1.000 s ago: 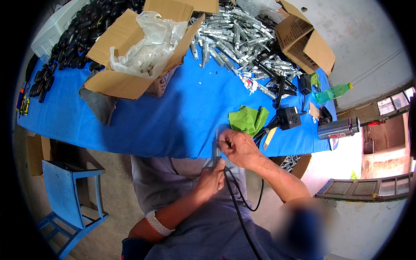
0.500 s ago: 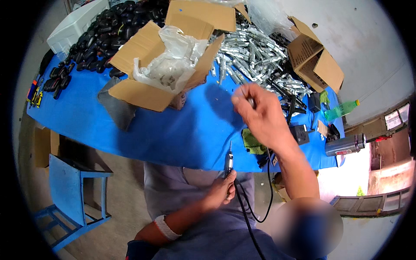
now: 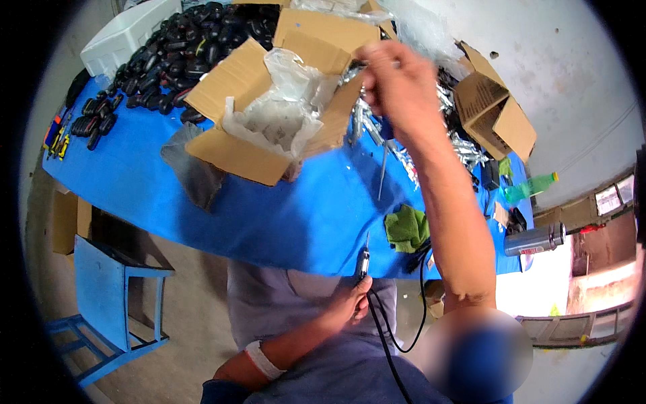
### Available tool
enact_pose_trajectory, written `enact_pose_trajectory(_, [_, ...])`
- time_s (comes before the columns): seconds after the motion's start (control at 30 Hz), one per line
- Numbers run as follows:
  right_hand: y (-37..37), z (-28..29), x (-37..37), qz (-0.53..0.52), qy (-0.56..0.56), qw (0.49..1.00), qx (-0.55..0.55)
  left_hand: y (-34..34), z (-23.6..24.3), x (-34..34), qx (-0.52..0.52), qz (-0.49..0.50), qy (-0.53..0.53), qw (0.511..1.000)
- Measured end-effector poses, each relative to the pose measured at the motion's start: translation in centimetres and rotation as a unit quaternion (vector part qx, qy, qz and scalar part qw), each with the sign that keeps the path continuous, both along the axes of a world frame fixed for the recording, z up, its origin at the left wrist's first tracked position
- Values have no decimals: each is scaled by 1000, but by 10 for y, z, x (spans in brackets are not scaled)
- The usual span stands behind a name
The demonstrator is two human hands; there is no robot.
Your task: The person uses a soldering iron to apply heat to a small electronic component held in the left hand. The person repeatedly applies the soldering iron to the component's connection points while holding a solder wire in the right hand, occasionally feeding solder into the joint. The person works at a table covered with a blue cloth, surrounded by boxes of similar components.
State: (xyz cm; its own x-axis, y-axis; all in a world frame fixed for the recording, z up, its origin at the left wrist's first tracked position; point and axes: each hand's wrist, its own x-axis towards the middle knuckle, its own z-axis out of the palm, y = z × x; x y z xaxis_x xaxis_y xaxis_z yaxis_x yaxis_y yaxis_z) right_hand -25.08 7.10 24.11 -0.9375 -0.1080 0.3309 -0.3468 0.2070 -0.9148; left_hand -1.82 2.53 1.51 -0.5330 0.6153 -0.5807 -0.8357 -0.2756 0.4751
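Observation:
My left hand (image 3: 356,301), low at the table's front edge, is closed round a slim silver-and-black corded tool (image 3: 364,262) with a thin metal tip pointing up. A black cord (image 3: 383,337) loops down beside this hand. My right hand (image 3: 404,87) is raised over a heap of silver metal parts (image 3: 367,124), beside the open cardboard box. It is blurred and its fingers are curled. A screwdriver (image 3: 383,172) with a dark blue handle hangs under its palm, shaft down. Whether its fingertips pinch anything else is not clear.
An open cardboard box (image 3: 235,151) lined with plastic stands mid-table on the blue cloth (image 3: 269,222). Black rounded casings (image 3: 182,60) are heaped at far left. A green rag (image 3: 406,227), grey can (image 3: 535,239), green bottle (image 3: 531,188) and another box (image 3: 494,101) stand right. A blue chair (image 3: 104,289) is at left.
My right hand has moved up and away, from above the blue cloth to over the metal parts. The screwdriver's shaft now shows below it. My left hand keeps its grip on the corded tool.

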Motion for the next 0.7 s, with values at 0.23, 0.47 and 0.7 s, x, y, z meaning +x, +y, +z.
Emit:
enact_pose_trajectory(0.23, [82, -4, 102, -14, 94, 943, -320, -2, -12, 0, 37, -8, 17, 999])
enact_pose_trajectory(0.47, [104, -73, 159, -85, 130, 934, -322, 4, -4, 0, 84, 18, -30, 996])
enact_pose_trajectory(0.7, [93, -96, 156, -79, 121, 929, -342, 2, -4, 0, 130, 6, -39, 991])
